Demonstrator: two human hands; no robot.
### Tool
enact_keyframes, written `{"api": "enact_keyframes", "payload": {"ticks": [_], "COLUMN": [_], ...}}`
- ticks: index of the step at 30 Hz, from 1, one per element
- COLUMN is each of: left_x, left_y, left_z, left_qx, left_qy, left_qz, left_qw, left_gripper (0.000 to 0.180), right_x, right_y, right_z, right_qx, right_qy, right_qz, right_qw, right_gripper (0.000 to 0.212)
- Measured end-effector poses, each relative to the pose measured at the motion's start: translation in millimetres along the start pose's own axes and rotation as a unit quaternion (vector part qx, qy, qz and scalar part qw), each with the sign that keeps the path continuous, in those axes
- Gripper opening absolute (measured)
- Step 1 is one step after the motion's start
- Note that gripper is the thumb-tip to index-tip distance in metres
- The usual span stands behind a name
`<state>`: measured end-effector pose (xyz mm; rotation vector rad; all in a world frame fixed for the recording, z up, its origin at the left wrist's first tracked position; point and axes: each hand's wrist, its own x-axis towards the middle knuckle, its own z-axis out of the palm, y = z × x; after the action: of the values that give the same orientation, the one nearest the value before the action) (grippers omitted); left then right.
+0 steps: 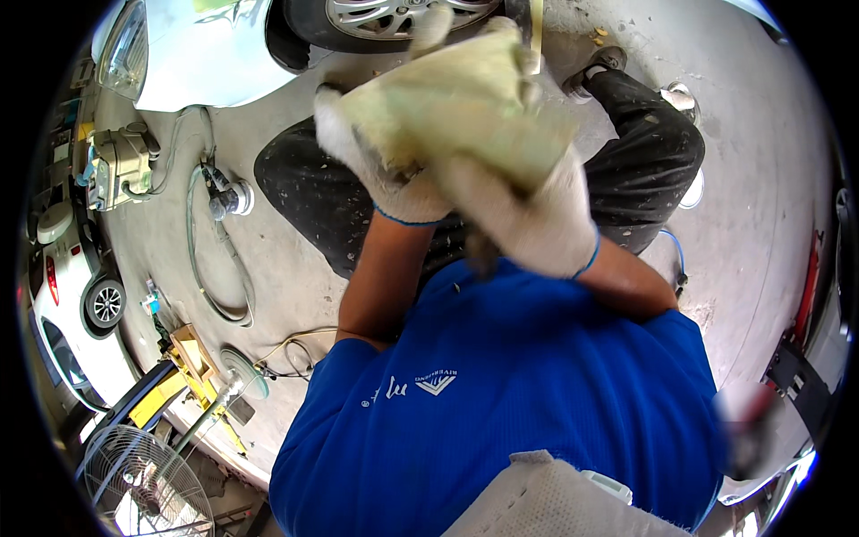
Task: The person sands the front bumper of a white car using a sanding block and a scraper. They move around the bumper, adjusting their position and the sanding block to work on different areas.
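A pale yellow-green, cloth-like piece (456, 107) is bunched up in front of my knees, smeared by motion. My left hand (410, 197), in a white knit glove with a blue cuff edge, is closed at its near left side. Across its near right side lies my right hand (535, 224), gloved alike and also closed on it. The piece and the blur hide most of the fingers. A small dark blurred shape (481, 252) shows between the wrists, its kind unclear.
A car wheel (403, 13) and light-coloured bodywork (201, 54) stand ahead. On the floor to the left are a round sander (234, 199) with a looped hose, a boxy machine (123, 166) and a caged fan (148, 483). A white car (76, 313) stands farther left.
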<state>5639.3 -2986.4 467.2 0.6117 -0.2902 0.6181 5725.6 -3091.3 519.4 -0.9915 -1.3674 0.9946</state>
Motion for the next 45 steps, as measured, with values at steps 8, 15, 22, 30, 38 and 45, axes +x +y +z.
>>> {"api": "enact_keyframes", "payload": {"ticks": [8, 15, 22, 30, 38, 45], "left_x": [-8.6, -10.2, -13.7, -19.5, -10.1, -23.5], "left_y": [18.9, 9.6, -1.7, 42.4, 15.6, 14.6], "left_z": [34.3, 8.4, 16.2, 9.7, 13.9, -3.8], "left_qx": [0.137, 0.130, 0.069, 0.138, 0.407, 0.284], "left_qy": [0.145, 0.104, 0.099, 0.334, 0.188, 0.185], "left_qz": [0.062, 0.133, 0.226, 0.024, 0.276, 0.281], "left_qw": [0.978, 0.977, 0.967, 0.932, 0.850, 0.898], "left_gripper": [0.071, 0.090, 0.095, 0.056, 0.088, 0.086], "right_x": [3.2, 7.3, 4.8, -5.8, -5.7, -4.2], "right_y": [-0.2, 9.5, 10.1, 12.1, 13.5, 0.1], "right_z": [-3.3, -12.8, 11.4, 24.5, 23.5, 21.3], "right_qx": [-0.034, -0.047, 0.050, 0.095, 0.204, 0.226], "right_qy": [0.000, 0.030, 0.097, 0.168, 0.187, 0.154], "right_qz": [0.081, 0.128, 0.099, 0.049, 0.123, 0.096], "right_qw": [0.996, 0.990, 0.989, 0.980, 0.953, 0.957], "right_gripper": [0.029, 0.022, 0.022, 0.022, 0.024, 0.024]}}
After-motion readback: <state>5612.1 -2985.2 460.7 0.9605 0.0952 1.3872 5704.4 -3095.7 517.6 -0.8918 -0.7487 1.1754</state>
